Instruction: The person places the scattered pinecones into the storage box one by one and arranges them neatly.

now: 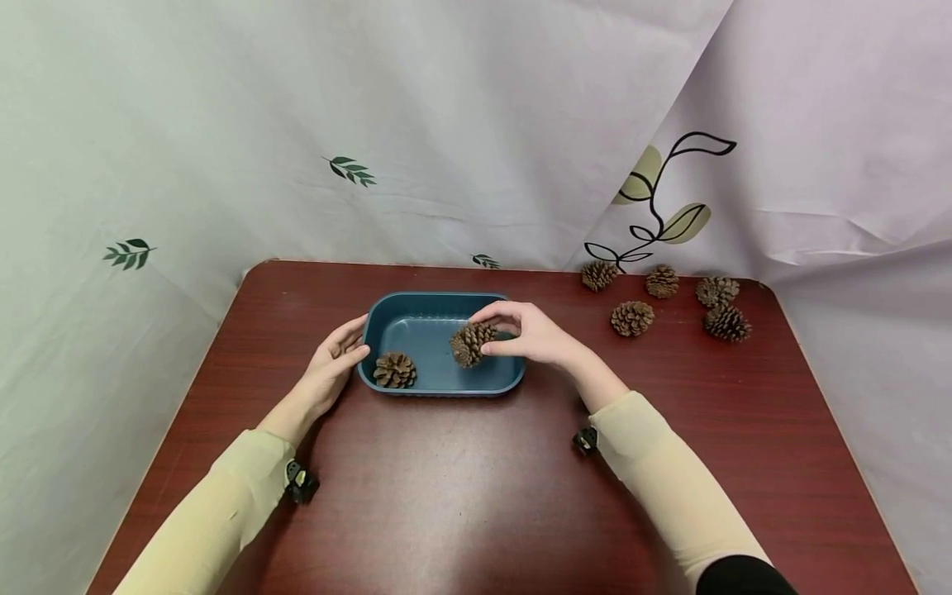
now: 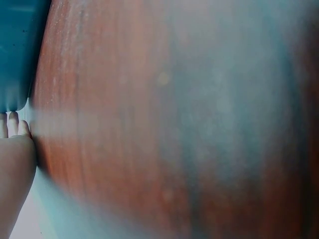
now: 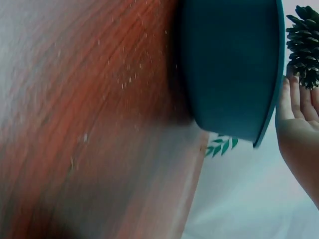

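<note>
My right hand (image 1: 531,332) pinches a brown pine cone (image 1: 468,345) between thumb and fingers, over the right half of a blue rectangular tub (image 1: 439,391). In the right wrist view the held pine cone (image 3: 304,45) shows above the tub's rim (image 3: 281,59). Another pine cone (image 1: 395,370) lies inside the tub at its front left corner. My left hand (image 1: 332,364) rests against the tub's left end, thumb at the rim and fingers along the outer wall. Its fingers (image 2: 13,124) look fairly straight beside the tub in the left wrist view.
Several more pine cones stand at the table's back right, among them one nearer cone (image 1: 631,318) and a touching pair, with one cone (image 1: 726,322) in front. A pale leaf-printed cloth (image 1: 476,124) hangs behind the reddish-brown table (image 1: 416,487).
</note>
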{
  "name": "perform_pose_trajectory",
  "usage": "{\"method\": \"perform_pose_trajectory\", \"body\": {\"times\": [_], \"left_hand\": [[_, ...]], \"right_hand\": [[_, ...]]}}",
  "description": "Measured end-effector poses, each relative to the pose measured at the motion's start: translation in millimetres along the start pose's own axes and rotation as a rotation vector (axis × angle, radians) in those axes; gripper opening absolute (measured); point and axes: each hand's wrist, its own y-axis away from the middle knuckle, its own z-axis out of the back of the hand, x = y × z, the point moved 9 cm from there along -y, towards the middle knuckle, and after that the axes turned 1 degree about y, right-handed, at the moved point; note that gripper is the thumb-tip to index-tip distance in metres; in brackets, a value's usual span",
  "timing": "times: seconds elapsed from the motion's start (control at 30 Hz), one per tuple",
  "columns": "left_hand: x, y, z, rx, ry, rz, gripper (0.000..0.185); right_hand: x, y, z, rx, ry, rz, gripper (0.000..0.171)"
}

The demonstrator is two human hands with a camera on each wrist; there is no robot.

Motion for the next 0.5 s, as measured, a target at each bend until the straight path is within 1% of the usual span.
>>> {"method": "perform_pose_trajectory", "body": {"times": [0.13, 0.3, 0.5], "left_hand": [[0.3, 0.3, -0.2, 0.002, 0.003, 0.001, 0.050], [1.1, 0.3, 0.4, 0.003, -0.015, 0.013, 0.051], [1.6, 0.2, 1.5, 0.005, -0.026, 0.017, 0.053]], "right_hand": [[-2, -5, -7, 0.013, 0.052, 0.003, 0.042], [-3, -10, -15, 0.024, 0.109, 0.022, 0.041], [-3, -17, -24, 0.044, 0.209, 0.040, 0.040]]}}
